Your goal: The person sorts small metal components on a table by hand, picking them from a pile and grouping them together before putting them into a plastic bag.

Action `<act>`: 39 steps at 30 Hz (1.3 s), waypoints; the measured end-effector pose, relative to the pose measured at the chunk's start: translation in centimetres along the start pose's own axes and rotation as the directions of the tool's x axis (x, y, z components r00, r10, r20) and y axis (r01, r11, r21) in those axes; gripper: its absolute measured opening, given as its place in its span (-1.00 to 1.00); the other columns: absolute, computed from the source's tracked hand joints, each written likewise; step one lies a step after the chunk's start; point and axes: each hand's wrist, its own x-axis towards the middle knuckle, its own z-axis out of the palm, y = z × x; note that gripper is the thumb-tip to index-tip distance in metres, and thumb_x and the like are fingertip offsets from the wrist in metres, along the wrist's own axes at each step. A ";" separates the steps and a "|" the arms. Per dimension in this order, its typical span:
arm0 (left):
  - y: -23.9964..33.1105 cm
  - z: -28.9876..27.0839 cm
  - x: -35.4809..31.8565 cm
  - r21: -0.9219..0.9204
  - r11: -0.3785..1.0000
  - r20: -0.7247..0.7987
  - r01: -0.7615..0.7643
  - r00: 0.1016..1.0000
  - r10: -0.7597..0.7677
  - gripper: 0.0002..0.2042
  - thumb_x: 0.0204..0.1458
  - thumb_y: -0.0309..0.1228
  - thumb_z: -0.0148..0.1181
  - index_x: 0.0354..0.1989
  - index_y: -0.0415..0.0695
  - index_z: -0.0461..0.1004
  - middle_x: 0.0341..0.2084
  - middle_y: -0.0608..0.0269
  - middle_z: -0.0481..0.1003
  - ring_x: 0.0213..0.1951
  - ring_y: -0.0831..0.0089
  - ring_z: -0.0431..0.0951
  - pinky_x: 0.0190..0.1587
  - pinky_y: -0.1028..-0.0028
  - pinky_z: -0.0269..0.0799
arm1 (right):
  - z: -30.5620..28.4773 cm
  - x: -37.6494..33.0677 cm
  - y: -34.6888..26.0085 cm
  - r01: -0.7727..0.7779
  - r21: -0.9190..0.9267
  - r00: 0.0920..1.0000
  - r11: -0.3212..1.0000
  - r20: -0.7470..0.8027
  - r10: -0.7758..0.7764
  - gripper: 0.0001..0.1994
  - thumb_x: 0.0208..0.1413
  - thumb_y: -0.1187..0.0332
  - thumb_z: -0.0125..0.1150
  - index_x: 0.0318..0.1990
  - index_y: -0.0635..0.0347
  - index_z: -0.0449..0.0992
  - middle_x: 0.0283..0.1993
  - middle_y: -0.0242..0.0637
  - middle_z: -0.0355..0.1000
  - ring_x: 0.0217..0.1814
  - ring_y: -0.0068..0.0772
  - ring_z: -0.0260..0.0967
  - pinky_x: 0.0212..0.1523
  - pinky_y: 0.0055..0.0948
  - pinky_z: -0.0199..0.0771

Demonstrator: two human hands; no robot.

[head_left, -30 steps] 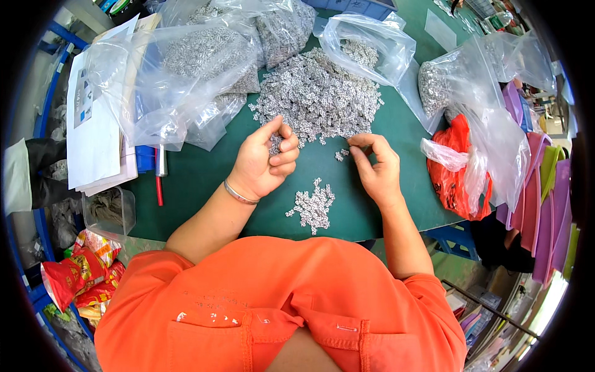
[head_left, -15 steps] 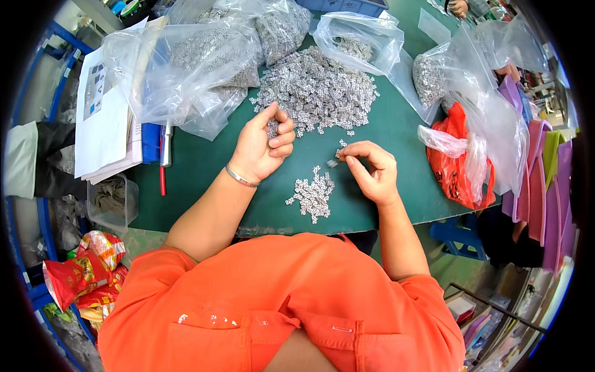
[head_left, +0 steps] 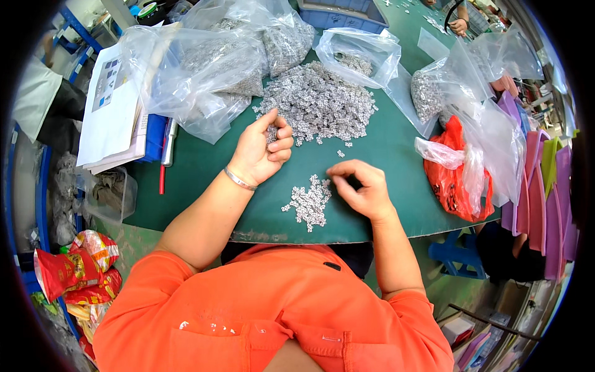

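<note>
A large heap of small grey metal pieces point(head_left: 322, 102), flat and looped in outline, lies on the green table. Just at its near left side is my left hand point(head_left: 266, 142), palm turned up and fingers curled around several of the same pieces. Closer to me lies a small pile of these pieces point(head_left: 308, 203). By the right edge of that pile hovers my right hand point(head_left: 364, 187), thumb and forefinger drawn close together; whether a piece is between them cannot be seen. A loose piece point(head_left: 341, 153) rests between heap and pile.
Clear plastic bags of pieces point(head_left: 229, 68) stand behind on the left, another bag point(head_left: 427, 93) on the right beside a red plastic bag point(head_left: 452, 167). Papers point(head_left: 111, 105) and a red pen point(head_left: 162, 180) lie left. Behind is a blue crate point(head_left: 344, 15); another person's hand point(head_left: 458, 26) shows far right.
My right hand has come down from near the loose pieces to the small pile's edge. A blurred piece below its fingertips is no longer seen. My left hand keeps its curled hold.
</note>
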 end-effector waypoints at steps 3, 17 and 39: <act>0.1 0.0 0.0 0.000 1.000 0.016 0.002 1.000 -0.002 -0.73 0.25 -0.21 -0.13 -0.42 -0.11 0.31 -0.59 0.36 0.20 -0.68 0.66 0.12 -0.73 0.68 -0.01 | 0.0 0.8 1.0 -0.054 -0.178 0.980 0.982 -0.196 0.018 -0.84 -0.14 0.64 0.21 -0.35 0.22 0.51 -0.33 -0.23 0.50 -0.26 -0.21 0.45 -0.23 -0.36 0.46; -0.2 -0.4 -0.3 0.023 1.000 0.035 0.001 0.999 -0.002 -0.72 0.26 -0.20 -0.14 -0.40 -0.12 0.32 -0.57 0.34 0.23 -0.67 0.65 0.12 -0.71 0.67 -0.01 | -0.6 1.3 1.7 -0.071 -0.314 0.986 0.947 -0.165 0.020 -0.88 -0.13 0.61 0.19 -0.39 0.23 0.46 -0.29 -0.22 0.48 -0.22 -0.16 0.40 -0.17 -0.32 0.41; -0.5 0.1 -0.5 0.033 0.999 0.042 -0.007 0.999 0.006 -0.72 0.26 -0.19 -0.16 -0.40 -0.11 0.30 -0.56 0.32 0.24 -0.67 0.62 0.14 -0.68 0.65 0.00 | 2.9 5.7 1.3 0.077 -0.418 0.991 0.905 0.135 -0.022 -0.91 -0.16 0.54 0.20 -0.43 0.19 0.48 -0.43 -0.19 0.38 -0.32 -0.07 0.39 -0.28 -0.21 0.43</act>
